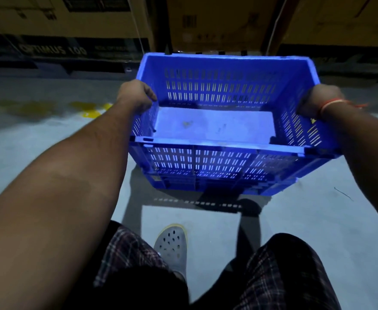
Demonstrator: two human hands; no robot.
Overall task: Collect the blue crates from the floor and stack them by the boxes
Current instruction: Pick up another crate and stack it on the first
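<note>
Here, an empty blue crate (223,130) is held in the air above the grey floor (49,135), its shadow cast beneath it. The left hand (136,95) grips the left rim and the right hand (317,101) grips the right rim, the fingers of each curled closed over the slotted side wall. A thread band (333,104) circles the right wrist. Cardboard boxes (217,23) stand ahead, beyond the crate. A grey perforated clog (172,245) shows below, between the checked shorts (284,276).
</note>
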